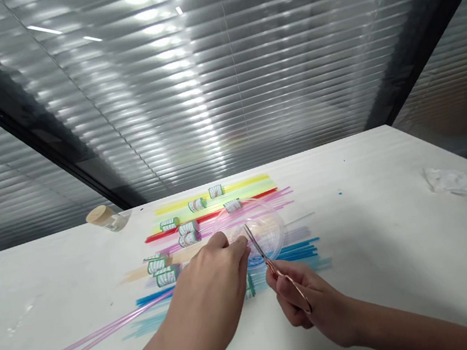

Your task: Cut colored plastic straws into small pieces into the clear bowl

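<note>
My left hand is closed in a pinch above the middle of the table. Two long pink straws run from the lower left edge into it, and their far ends are hidden by my fingers. In my right hand is a pair of scissors with copper-coloured handles. Its blades point up and left, close to my left fingertips; whether they touch anything is unclear. Beneath both hands sits a clear round plastic bowl, with small blue pieces visible near its bottom.
Bundles of coloured straws lie in rows, among them yellow straws, red straws and blue straws. Several have printed paper bands. A cork-topped jar stands at the back left, and crumpled clear plastic lies right.
</note>
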The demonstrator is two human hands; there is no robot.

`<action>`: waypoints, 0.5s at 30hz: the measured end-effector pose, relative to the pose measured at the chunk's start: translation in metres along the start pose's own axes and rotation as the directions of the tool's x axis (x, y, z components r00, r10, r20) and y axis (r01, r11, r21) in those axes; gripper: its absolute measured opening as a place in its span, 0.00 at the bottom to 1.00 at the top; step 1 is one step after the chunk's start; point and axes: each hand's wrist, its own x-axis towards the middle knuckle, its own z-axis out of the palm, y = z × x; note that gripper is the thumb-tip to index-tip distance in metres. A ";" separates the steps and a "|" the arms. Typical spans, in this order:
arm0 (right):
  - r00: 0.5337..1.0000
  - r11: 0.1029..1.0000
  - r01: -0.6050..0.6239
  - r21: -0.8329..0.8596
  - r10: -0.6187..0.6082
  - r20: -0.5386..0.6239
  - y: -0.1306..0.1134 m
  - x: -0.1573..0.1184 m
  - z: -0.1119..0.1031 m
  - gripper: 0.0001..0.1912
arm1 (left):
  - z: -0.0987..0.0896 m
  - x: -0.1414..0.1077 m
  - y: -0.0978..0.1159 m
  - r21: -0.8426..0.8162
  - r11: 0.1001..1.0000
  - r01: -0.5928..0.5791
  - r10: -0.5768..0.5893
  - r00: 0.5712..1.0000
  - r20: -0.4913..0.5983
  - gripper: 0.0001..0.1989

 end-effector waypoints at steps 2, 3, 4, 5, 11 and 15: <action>1.000 1.000 -0.003 -0.022 0.002 -0.013 0.002 -0.001 0.001 0.32 | 0.001 0.000 -0.001 -0.005 1.000 -0.009 0.009 1.000 -0.015 0.16; 1.000 0.999 -0.003 -0.037 0.002 -0.014 0.002 -0.001 0.002 0.31 | 0.002 0.000 -0.001 -0.005 1.000 -0.011 0.011 1.000 -0.019 0.16; 1.000 0.999 -0.003 -0.053 0.002 -0.013 0.003 -0.002 0.002 0.31 | 0.002 0.000 -0.001 -0.003 1.000 -0.012 0.012 1.000 -0.021 0.16; 1.000 0.997 -0.004 -0.071 0.003 -0.011 0.003 -0.002 0.002 0.30 | 0.002 0.001 -0.001 0.003 1.000 -0.010 0.010 1.000 -0.020 0.15; 0.999 0.997 -0.026 -0.072 0.024 -0.020 0.004 -0.002 0.000 0.31 | 0.000 0.002 0.000 0.037 0.999 -0.019 0.019 1.000 -0.016 0.16; 1.000 1.000 -0.021 -0.022 0.021 -0.010 0.004 -0.001 -0.001 0.33 | 0.000 0.000 0.000 0.022 0.999 -0.039 0.039 0.999 0.001 0.16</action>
